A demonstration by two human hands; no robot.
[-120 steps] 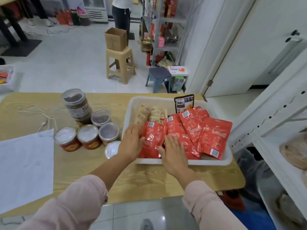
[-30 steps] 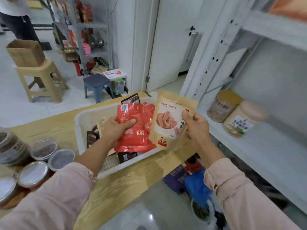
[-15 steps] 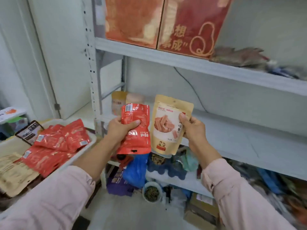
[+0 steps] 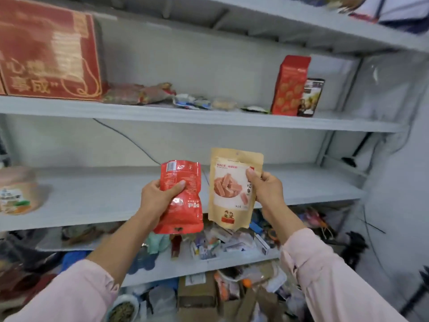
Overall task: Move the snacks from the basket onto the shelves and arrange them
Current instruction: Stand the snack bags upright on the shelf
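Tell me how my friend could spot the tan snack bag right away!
Find the grey shelves, then look in front of the middle shelf. There the right hand pinches the tan snack bag. Unlike the red packet in the left hand, it pictures pinkish sticks.

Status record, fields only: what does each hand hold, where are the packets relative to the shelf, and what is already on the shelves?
left hand: grips red packet, print upside down
right hand: pinches tan pouch, upright
packets: side by side, held in front of middle shelf, not yet set down
middle shelf: tan jar at far left, blurred
shelf above: red carton left, red box right
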